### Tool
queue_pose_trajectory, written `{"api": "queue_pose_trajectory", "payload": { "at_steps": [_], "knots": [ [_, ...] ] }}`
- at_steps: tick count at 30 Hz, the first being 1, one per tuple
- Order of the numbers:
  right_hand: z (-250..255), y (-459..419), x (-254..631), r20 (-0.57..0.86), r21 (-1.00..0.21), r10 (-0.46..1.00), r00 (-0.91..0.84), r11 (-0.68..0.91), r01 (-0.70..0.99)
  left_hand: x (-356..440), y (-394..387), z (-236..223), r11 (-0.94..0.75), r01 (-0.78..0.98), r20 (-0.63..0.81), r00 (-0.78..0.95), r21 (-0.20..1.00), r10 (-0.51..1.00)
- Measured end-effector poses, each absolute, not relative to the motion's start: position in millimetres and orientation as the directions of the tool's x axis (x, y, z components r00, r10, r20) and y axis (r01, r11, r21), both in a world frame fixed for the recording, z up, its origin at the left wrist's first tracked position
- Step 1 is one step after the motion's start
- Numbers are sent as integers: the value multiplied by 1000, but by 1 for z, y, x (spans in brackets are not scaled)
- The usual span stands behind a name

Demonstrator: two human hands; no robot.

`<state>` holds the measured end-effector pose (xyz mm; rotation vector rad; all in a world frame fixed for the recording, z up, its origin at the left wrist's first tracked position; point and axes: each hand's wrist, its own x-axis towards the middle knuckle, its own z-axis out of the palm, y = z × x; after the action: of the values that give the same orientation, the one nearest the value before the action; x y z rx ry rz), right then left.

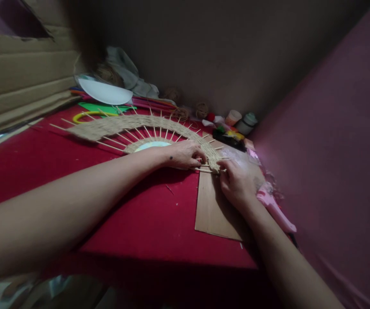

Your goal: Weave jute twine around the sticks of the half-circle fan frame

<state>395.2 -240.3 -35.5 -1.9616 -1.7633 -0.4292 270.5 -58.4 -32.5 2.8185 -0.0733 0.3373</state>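
Observation:
A half-round woven fan (127,124) lies on the red cloth. Thin wooden sticks (144,131) radiate from its pale centre (152,145), and a wide band of tan twine runs across them. At the fan's right end, my left hand (185,153) is closed on the sticks just inside the band, fingers curled. My right hand (239,180) pinches the outer edge of that same end, thumb and fingertips together at the last sticks. What exactly lies between those fingertips is too small to make out.
Beneath the right end is a wooden board (210,206). A pink glue gun (276,208) lies at the right edge. Behind are a white half-disc (104,91), a yellow ring (82,116), twine balls (201,109) and small jars (247,122). Cardboard (27,68) stands left.

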Motion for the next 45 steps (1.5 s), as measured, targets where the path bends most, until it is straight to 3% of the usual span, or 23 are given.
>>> {"api": "queue_pose_trajectory", "payload": {
  "at_steps": [12,25,32,36,38,45],
  "knots": [
    [-36,-240,391,474,73,881,16,-58,996,272,-60,-34,-965,-81,235,972,250,-21],
    [-35,-239,390,419,153,908,13,-85,985,274,-61,-40,-977,-108,253,966,185,-59],
    [-39,-242,395,561,-25,828,20,-7,1000,272,-63,-36,-985,-67,207,978,158,-33],
    [-35,-246,394,666,-82,737,116,-83,993,272,-63,-33,-985,-43,185,983,166,-11],
    [-34,-247,392,664,-97,738,124,-79,992,273,-63,-32,-985,-33,188,982,170,-1],
    [-37,-244,390,570,-170,821,-27,149,974,275,-63,-32,-983,8,175,984,182,40]
  ]
}}
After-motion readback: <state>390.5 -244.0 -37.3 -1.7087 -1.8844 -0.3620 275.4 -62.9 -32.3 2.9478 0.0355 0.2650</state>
